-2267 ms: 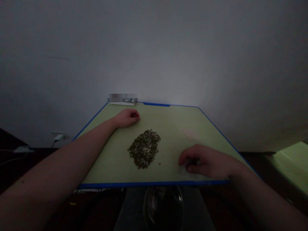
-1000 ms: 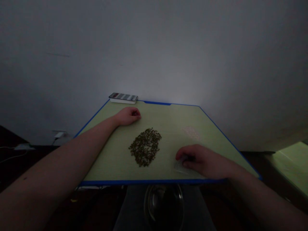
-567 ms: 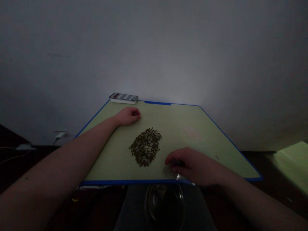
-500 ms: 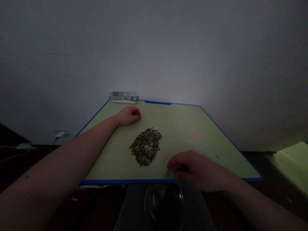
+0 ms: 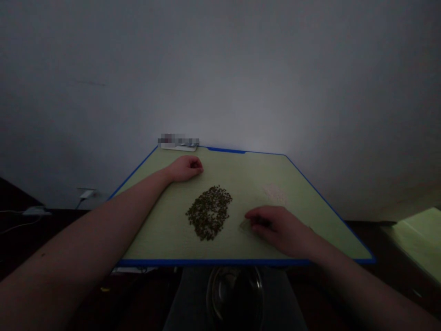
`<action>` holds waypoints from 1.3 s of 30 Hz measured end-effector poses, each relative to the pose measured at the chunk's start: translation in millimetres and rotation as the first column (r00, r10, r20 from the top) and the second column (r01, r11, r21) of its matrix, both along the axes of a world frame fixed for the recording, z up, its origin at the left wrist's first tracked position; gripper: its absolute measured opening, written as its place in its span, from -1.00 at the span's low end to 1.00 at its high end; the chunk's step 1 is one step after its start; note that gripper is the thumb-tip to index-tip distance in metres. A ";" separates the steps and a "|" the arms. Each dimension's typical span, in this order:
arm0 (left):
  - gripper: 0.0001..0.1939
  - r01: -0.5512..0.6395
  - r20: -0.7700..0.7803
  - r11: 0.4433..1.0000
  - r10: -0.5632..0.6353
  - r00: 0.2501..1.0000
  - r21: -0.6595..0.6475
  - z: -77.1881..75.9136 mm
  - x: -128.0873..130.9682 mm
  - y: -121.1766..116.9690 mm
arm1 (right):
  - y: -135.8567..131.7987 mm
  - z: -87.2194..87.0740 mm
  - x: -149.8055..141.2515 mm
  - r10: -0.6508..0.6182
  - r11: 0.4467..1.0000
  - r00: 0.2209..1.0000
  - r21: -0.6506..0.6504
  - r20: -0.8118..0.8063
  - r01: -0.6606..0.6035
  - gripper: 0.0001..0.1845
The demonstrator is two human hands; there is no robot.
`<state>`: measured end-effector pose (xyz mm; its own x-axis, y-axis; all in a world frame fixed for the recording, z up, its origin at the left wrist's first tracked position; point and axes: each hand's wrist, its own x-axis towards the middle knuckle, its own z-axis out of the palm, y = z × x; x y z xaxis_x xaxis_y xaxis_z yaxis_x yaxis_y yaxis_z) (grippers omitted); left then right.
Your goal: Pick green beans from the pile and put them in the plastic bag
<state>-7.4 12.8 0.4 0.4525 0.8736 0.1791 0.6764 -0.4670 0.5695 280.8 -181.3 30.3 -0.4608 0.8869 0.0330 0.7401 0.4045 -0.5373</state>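
Note:
My right hand (image 5: 275, 226) pinches a thin, see-through flat piece (image 5: 245, 225) just above the near right part of the board; its exact kind is too dim to make out. Left of it lies a loose patch of small dark greenish-brown grains (image 5: 209, 212), like seeds or dried beans. Beyond the patch, my left hand (image 5: 186, 168) rests on the board with its fingers loosely curled, and nothing shows in them. Past my right hand is a thin scatter of pale bits (image 5: 274, 192).
The pale board (image 5: 161, 243) has a blue rim. A white tray-like object (image 5: 179, 148), partly pixelated, sits at the far left corner. Below the near edge, a shiny metal bowl (image 5: 211, 299) is on my lap. The wall rises behind; a plug (image 5: 86, 195) is at left.
My right hand has moved away from the near edge, farther onto the board, with the see-through piece in its fingers. My left hand and the dark grains stay in place.

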 end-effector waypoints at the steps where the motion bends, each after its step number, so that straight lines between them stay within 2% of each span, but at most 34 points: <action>1: -0.73 0.002 0.003 1.000 -0.002 1.000 0.000 -0.2 -0.2 0.1 | 3.7 -1.7 -2.6 -0.009 1.000 1.000 0.025 0.002 0.009 -0.69; 4: -0.73 0.004 0.007 1.000 -0.004 1.000 0.000 -1.3 -0.5 1.1 | 13.7 -3.7 -8.4 -0.025 0.998 1.000 0.050 0.004 0.024 -0.65; 11: -0.74 0.007 0.014 1.000 -0.007 1.000 0.015 -4.4 0.0 3.7 | 29.9 -3.5 -13.3 -0.017 1.000 1.000 0.003 0.008 0.017 -0.68; 22: -0.75 0.006 0.016 1.000 -0.007 1.000 0.008 -4.6 -1.5 4.8 | 40.8 0.4 -23.6 0.077 0.997 0.997 0.010 0.027 -0.077 -0.70; 30: -0.73 0.002 0.010 1.000 -0.002 1.000 0.001 -1.9 -0.2 2.0 | 45.6 9.0 -27.2 0.213 0.976 0.975 -0.057 0.066 -0.210 -0.70; 35: -0.73 -0.008 0.006 1.000 0.008 1.000 0.006 -2.6 -0.5 2.5 | 43.2 14.3 -24.6 0.324 0.943 0.944 -0.104 0.066 -0.316 -0.70; 39: -0.74 0.000 0.002 1.000 0.000 1.000 0.019 -3.5 -1.2 3.3 | 41.7 11.4 -25.2 0.245 0.967 0.968 -0.082 0.062 -0.240 -0.69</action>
